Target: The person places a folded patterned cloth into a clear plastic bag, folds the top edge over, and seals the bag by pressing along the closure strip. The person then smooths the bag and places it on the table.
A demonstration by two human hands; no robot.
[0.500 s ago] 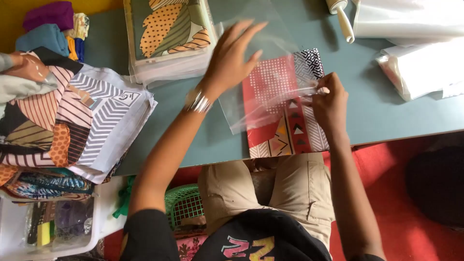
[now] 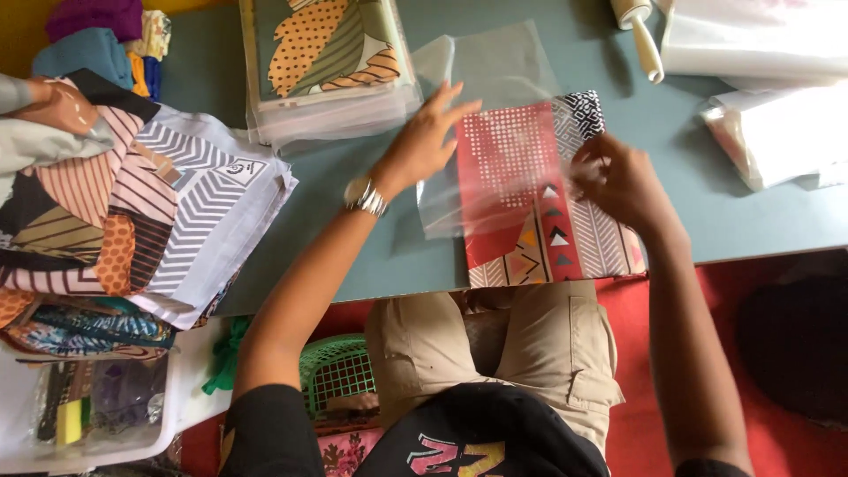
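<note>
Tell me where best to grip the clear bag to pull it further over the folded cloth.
Probably the clear bag by its open near edge, from both sides: left hand presses it flat, right hand pinches the right edge over the folded cloth, which already sits partly inside.

- Bare grey-blue tabletop [image 2: 353,221] lies open between the pile of patterned folded fabrics [image 2: 141,203] and the clear plastic bag [image 2: 495,132].
- A stack of bagged printed cloths [image 2: 327,62] blocks the far side.

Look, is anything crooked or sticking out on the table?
Yes. The folded patterned cloth hangs over the table's near edge, and the clear plastic bag lies askew on it. The left hand presses the bag; the right hand pinches the cloth's edge.
</note>
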